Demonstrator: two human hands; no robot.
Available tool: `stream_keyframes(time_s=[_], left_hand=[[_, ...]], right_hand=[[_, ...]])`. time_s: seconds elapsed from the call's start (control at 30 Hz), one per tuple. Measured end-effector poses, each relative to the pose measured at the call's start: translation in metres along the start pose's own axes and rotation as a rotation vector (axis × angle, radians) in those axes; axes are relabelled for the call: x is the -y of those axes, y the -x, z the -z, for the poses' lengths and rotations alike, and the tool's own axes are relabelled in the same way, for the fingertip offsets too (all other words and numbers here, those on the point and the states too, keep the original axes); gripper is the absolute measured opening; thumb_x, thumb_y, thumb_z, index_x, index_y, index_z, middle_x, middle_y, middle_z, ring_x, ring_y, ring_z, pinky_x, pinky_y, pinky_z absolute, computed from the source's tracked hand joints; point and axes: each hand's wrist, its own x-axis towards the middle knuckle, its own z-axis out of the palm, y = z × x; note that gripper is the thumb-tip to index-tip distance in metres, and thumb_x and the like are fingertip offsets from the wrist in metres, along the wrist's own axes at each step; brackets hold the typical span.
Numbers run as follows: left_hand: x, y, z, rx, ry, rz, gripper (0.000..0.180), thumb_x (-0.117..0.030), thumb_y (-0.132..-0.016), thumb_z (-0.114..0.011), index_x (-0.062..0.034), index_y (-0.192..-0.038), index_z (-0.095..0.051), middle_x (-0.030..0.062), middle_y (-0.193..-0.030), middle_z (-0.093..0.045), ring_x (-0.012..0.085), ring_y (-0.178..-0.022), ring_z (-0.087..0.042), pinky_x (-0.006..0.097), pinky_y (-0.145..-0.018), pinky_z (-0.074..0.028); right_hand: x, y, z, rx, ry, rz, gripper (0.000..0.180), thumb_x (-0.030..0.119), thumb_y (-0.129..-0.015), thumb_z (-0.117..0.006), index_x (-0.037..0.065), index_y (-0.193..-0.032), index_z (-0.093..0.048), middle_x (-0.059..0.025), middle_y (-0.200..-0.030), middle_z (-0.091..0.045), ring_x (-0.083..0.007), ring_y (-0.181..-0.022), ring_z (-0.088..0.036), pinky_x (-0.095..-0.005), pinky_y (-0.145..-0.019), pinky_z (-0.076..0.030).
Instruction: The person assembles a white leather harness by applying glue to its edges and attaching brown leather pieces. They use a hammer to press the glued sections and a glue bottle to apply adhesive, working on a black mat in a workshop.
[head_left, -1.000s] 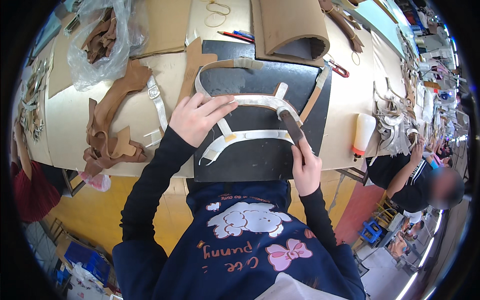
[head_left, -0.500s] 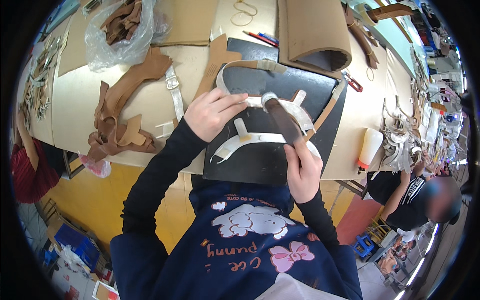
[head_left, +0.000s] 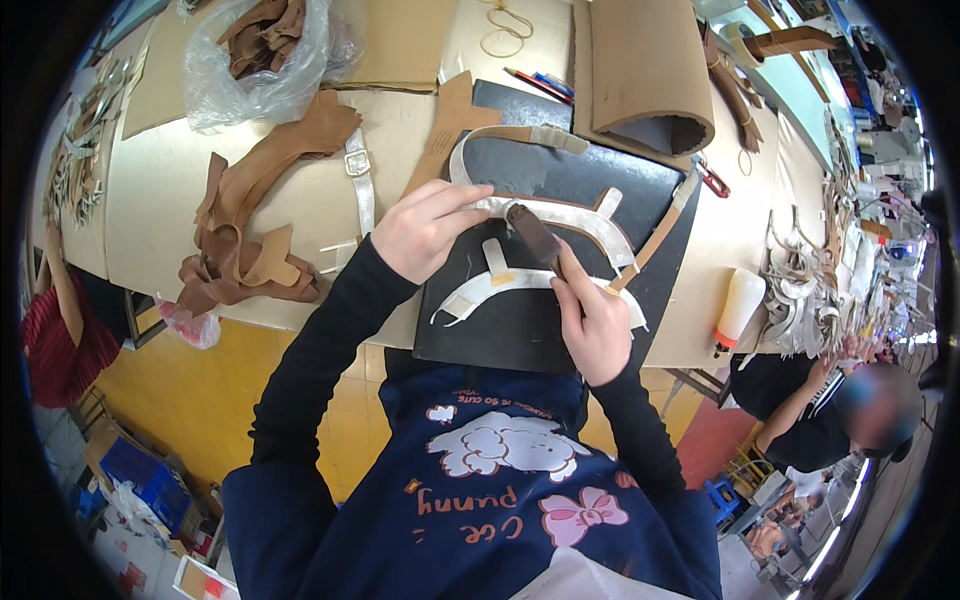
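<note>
My left hand pinches the left end of a curved silver-white strap piece, its brown edge showing along the back. The thumb is mostly hidden. My right hand grips a hammer with a dark brown handle; its head lies over the strap, just right of my left fingertips, and motion blurs it a little. Nearer to me, a second curved white strap piece with a short tab rests on the black board. A long thin strap curves down the board's right side.
Brown leather pieces and a buckled strap lie at left, below a plastic bag. Rolled board, pens, a red cutter and a glue bottle surround the black board. Co-workers sit at both sides.
The hammer has shifted slightly left, and my right hand has moved a little left and upward with it. My left hand stays on the strap piece. The whole view has shifted slightly.
</note>
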Motion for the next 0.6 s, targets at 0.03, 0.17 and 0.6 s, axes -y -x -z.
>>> stream_keyframes(time_s=[0.03, 0.17, 0.6], left_hand=[[0.000, 0.000, 0.000, -0.021, 0.005, -0.006, 0.026, 0.008, -0.078, -0.064, 0.0006, -0.102, -0.071, 0.0102, -0.123, -0.068, 0.0290, -0.096, -0.066, 0.036, -0.084, -0.055], [0.000, -0.003, -0.002, -0.089, 0.075, 0.075, 0.016, 0.004, -0.082, -0.066, -0.0008, -0.097, -0.066, 0.0113, -0.117, -0.067, 0.0278, -0.096, -0.066, 0.036, -0.083, -0.055], [-0.011, -0.008, -0.002, -0.123, 0.227, 0.371, 0.018, 0.005, -0.082, -0.072, -0.0004, -0.093, -0.059, 0.0099, -0.099, -0.057, 0.0232, -0.083, -0.066, 0.031, -0.074, -0.056]], right_hand=[[0.001, -0.001, 0.001, 0.019, 0.005, -0.003, 0.051, 0.004, -0.092, -0.066, 0.013, -0.141, -0.058, -0.0128, -0.068, -0.064, -0.0278, -0.054, -0.061, -0.0361, -0.054, -0.048], [0.009, -0.006, 0.001, -0.175, -0.245, 0.263, 0.047, 0.010, -0.096, -0.063, 0.019, -0.142, -0.058, -0.0135, -0.071, -0.066, -0.0296, -0.059, -0.065, -0.0388, -0.056, -0.050], [0.008, -0.010, -0.002, -0.036, -0.038, 0.120, 0.051, 0.012, -0.095, -0.064, 0.017, -0.144, -0.055, -0.0117, -0.067, -0.064, -0.0277, -0.055, -0.063, -0.0403, -0.053, -0.048]])
